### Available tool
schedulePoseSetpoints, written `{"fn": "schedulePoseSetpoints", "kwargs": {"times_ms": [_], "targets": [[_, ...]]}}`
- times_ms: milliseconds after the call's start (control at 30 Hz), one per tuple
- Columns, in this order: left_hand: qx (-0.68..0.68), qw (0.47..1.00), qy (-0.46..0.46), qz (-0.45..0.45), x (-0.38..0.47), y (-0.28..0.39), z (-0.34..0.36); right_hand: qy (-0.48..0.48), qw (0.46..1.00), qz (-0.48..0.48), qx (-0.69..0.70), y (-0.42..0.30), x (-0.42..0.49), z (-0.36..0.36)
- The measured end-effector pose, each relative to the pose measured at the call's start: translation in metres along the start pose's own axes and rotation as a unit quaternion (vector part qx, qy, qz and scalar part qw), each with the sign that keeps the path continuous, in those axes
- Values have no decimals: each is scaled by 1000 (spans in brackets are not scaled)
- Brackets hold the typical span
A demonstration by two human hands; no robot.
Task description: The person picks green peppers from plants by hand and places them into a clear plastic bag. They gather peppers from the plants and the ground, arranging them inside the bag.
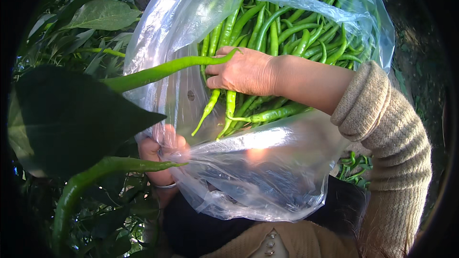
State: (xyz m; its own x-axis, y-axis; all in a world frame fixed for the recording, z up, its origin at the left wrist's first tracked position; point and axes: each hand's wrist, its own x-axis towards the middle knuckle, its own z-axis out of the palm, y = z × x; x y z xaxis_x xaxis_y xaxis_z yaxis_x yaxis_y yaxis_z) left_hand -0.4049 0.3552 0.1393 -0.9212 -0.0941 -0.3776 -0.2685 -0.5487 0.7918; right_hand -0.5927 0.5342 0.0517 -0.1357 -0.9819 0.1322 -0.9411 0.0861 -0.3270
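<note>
A large clear plastic bag [251, 172] lies open before me, holding a heap of long green chili peppers [297, 39]. My right hand [244, 71] is inside the bag's mouth, its fingers curled round several green peppers [229, 107] whose tips hang below the palm. At the left, my left hand [163, 154] grips the gathered rim of the bag, partly seen through the plastic. A pepper on the plant [154, 71] crosses in front of the bag, its tip overlapping my right hand in the view.
Leafy pepper plants [100, 14] fill the left side. A dark leaf [82, 118] and a curved hanging pepper [75, 186] are close to the camera. Green peppers and leaves [355, 168] lie on the ground at the right, beyond my knitted sleeve [398, 150].
</note>
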Motion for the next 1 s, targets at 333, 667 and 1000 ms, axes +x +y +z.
{"fn": "schedulePoseSetpoints", "kwargs": {"times_ms": [333, 667, 1000], "targets": [[-43, 995, -47, 83, 5, -7, 3, 219, 963, -79, -134, 39, -6, -42], [-45, 994, -68, 73, 4, -5, 1, -189, 966, 130, 117, 26, 30, -43], [-1, 992, -57, 109, 6, -10, -2, -185, 953, 59, -232, 62, 71, 4]]}}
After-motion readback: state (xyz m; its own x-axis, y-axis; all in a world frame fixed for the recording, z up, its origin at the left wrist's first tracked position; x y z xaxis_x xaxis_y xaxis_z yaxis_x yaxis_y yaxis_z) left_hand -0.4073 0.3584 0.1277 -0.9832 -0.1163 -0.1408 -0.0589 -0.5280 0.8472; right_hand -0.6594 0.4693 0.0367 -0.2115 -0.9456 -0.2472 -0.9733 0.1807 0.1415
